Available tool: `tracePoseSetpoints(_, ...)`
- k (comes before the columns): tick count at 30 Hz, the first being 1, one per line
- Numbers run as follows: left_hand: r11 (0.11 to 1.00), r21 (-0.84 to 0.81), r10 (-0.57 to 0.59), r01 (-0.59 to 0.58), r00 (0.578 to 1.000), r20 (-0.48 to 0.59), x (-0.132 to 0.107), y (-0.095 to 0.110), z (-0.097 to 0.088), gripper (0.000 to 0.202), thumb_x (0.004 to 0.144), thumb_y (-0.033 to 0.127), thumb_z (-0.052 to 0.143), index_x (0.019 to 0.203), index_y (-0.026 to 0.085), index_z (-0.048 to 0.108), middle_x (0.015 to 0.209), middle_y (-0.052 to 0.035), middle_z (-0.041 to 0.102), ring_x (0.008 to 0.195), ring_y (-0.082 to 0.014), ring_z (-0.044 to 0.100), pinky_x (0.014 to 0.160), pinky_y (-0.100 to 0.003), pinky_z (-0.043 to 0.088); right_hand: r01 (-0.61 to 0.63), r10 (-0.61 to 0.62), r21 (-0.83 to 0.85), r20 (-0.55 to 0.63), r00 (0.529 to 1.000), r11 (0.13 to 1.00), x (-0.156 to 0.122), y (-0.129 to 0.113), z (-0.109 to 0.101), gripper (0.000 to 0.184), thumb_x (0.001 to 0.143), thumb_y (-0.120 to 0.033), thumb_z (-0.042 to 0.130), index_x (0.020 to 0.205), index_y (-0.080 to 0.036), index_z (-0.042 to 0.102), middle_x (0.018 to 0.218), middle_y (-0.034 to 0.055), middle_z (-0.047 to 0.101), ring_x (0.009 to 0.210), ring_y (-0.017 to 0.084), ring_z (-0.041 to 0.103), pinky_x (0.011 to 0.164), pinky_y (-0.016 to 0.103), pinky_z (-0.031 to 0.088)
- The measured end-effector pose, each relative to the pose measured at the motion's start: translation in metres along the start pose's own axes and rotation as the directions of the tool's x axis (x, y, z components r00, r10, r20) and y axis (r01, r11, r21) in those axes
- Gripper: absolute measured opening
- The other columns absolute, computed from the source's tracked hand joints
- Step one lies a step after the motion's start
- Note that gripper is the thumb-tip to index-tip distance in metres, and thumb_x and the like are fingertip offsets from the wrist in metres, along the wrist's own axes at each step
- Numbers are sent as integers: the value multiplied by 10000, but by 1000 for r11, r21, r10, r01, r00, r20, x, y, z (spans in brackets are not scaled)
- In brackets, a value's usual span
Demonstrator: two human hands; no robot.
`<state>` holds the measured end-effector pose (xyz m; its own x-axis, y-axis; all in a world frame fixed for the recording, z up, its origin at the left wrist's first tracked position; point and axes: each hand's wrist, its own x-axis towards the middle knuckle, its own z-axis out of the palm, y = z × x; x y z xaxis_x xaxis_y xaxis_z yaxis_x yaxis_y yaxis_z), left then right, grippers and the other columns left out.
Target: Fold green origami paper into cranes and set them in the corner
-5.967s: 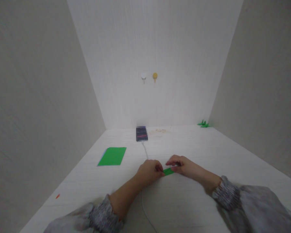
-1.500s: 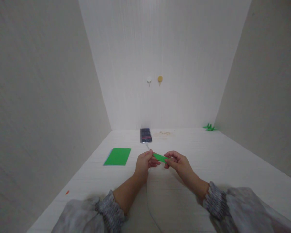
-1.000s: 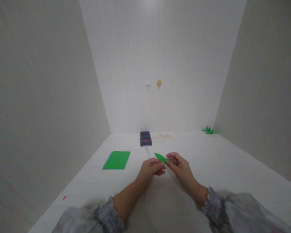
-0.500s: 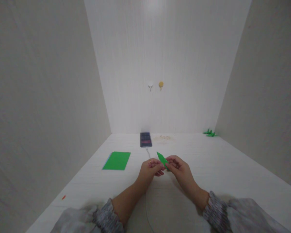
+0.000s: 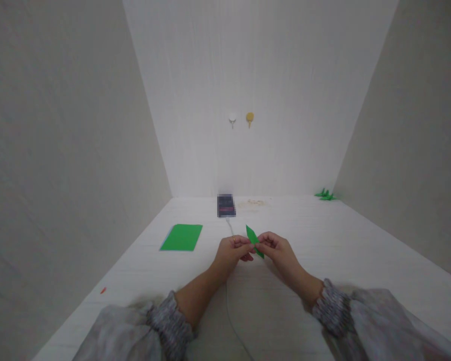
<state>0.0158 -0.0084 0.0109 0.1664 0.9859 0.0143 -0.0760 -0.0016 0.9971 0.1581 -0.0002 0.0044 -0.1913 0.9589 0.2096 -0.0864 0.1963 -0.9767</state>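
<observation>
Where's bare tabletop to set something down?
Free: tabletop between right hand and right wall; patch bordered by green paper square, red scrap and left forearm. Crowded: centre, with folded green paper, left hand, white cable.

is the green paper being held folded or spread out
Folded: the green paper is a narrow strip with a pointed upper end, while the green sheet to its left lies flat and broad.

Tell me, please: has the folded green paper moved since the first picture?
Yes. Against the dark device, the folded green paper now appears nearer, up and slightly left in the view.
</observation>
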Motion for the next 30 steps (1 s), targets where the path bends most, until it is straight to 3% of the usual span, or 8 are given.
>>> tracePoseSetpoints(13,999,48,25,-25,1000,6,-1,0,0,110,608,221,588,649,124,616,566,-8,610,442,-72,505,462,-186,383,10,-9,-23,8,1000,1000,-1,-4,1,116,632,-287,589,654,-174,577,578,-14,579,559,128,523,557,247,388)
tracePoseSetpoints(19,996,83,19,-17,999,-29,1,-3,-2,98,617,229,569,625,134,589,506,10,576,434,-79,499,460,-192,368,83,-81,-150,21,997,985,0,-1,-3,88,651,-272,581,643,-185,586,632,-6,571,612,137,520,587,253,399)
tracePoseSetpoints(24,995,86,46,-47,999,17,1,-4,-3,111,639,224,550,688,130,583,530,3,586,469,-89,524,492,-198,386,105,-104,-171,10,994,980,0,2,-3,66,664,-248,575,655,-183,574,605,-21,538,585,119,498,566,236,389)
tracePoseSetpoints(30,994,97,43,-47,998,37,1,-4,-4,131,676,258,528,633,136,547,474,12,562,465,-95,523,505,-207,392,81,-81,-180,5,997,980,-1,2,-1,111,666,-276,575,646,-169,556,581,-28,528,554,108,479,545,229,378)
